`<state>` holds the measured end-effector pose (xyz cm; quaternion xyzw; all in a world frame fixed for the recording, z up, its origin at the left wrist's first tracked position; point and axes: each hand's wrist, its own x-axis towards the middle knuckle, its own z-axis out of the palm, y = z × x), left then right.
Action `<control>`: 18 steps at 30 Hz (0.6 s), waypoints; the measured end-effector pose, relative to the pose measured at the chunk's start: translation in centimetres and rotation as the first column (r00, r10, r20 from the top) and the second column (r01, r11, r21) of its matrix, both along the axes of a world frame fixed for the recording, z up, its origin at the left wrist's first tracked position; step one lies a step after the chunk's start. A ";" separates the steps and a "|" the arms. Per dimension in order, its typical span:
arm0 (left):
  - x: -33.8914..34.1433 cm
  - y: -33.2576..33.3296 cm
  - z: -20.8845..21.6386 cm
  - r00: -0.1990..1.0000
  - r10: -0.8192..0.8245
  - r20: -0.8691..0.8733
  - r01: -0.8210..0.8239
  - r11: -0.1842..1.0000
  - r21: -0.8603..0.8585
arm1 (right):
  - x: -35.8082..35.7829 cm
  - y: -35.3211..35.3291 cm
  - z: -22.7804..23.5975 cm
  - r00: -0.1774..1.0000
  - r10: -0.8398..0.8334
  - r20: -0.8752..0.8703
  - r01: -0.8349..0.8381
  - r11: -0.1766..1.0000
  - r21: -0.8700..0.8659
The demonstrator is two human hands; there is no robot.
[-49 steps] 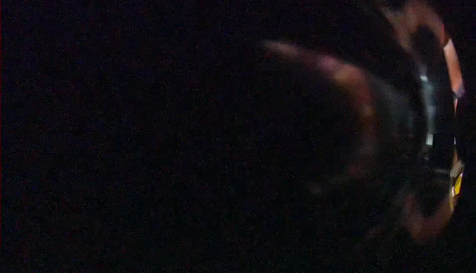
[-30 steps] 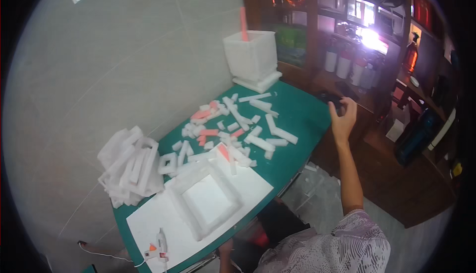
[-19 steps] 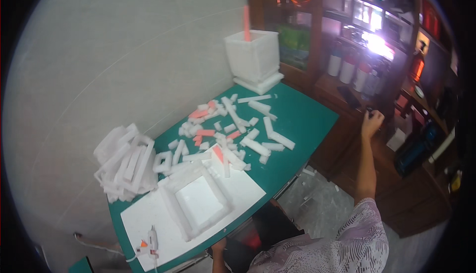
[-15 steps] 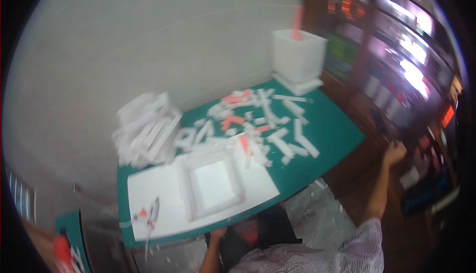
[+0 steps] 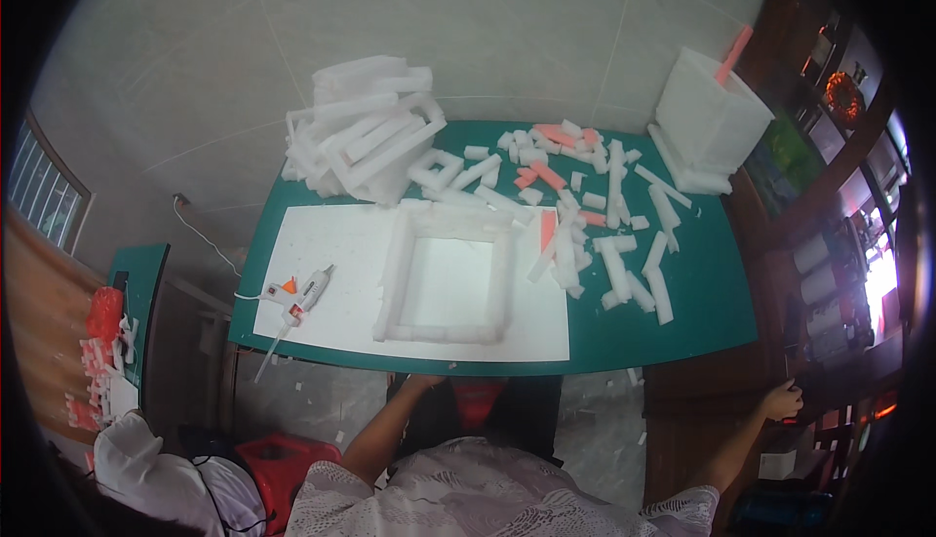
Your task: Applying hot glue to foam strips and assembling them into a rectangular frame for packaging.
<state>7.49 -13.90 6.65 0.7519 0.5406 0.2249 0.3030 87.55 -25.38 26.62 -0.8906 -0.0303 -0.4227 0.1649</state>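
Observation:
My right hand (image 5: 783, 401) reaches far out to the right, beside the dark wooden cabinet. Its fingers are curled closed; whatever they hold is too small and dark to make out. Just under the table's front edge, my left hand (image 5: 426, 382) rests by my lap, its fingers mostly hidden. Ahead of me a square frame of white foam strips (image 5: 392, 283) lies on a white sheet (image 5: 541, 332). Left of the frame, a glue gun (image 5: 314, 288) with an orange trigger rests on the sheet. Neither hand touches the frame or the glue gun.
White foam frames (image 5: 361, 137) are piled at the green table's (image 5: 697, 313) back left. Loose white and pink foam pieces (image 5: 614, 264) lie right of centre. A white foam box (image 5: 707, 118) stands back right. At lower left, a person in a white sleeve (image 5: 132, 449) is by another table.
My view has swung and steadied, so the table now appears more level. My right arm remains stretched to the right by the cabinet, and my left hand stays near my lap.

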 end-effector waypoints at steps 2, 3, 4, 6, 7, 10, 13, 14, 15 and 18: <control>0.6 0.4 0.7 0.996 -0.042 -0.079 0.042 0.999 0.003 | 0.0 -0.6 0.1 0.999 -0.044 -0.003 0.044 0.999 0.004; 0.9 0.6 1.0 0.991 -0.063 -0.117 0.064 0.998 0.006 | 0.0 -0.8 0.2 0.999 -0.041 -0.004 0.041 0.999 0.000; 0.9 0.7 1.9 0.990 -0.079 -0.120 0.080 0.997 0.009 | -0.2 -0.8 0.3 0.999 -0.041 -0.008 0.041 0.999 -0.005; 0.4 0.4 4.2 0.958 -0.192 -0.214 0.173 0.979 -0.104 | -0.9 -0.3 0.9 0.995 -0.037 -0.096 0.038 0.999 0.005; 0.2 0.1 5.4 0.975 -0.196 -0.107 0.186 0.977 -0.100 | -1.0 -0.1 1.0 0.994 -0.026 -0.105 0.026 1.000 -0.007; 0.3 -0.3 7.0 0.980 -0.201 0.013 0.201 0.979 0.019 | -1.5 0.0 1.2 0.994 -0.040 -0.098 0.039 0.999 -0.010; 1.0 -0.3 5.8 0.952 -0.295 -0.081 0.300 0.952 0.056 | -3.6 0.7 2.4 0.997 -0.037 -0.072 0.036 0.999 -0.016; 1.5 -0.4 5.7 0.951 -0.297 -0.083 0.302 0.952 0.054 | -4.2 0.4 2.7 0.998 -0.036 -0.054 0.034 0.999 -0.029; 2.1 -0.4 5.6 0.934 -0.343 -0.096 0.348 0.937 0.034 | -4.4 0.2 2.5 0.998 -0.037 -0.056 0.035 0.999 -0.031; 3.6 -0.5 8.4 0.861 -0.478 -0.177 0.443 0.873 -0.201 | -4.7 -0.9 2.7 1.000 -0.010 -0.024 0.010 1.000 -0.029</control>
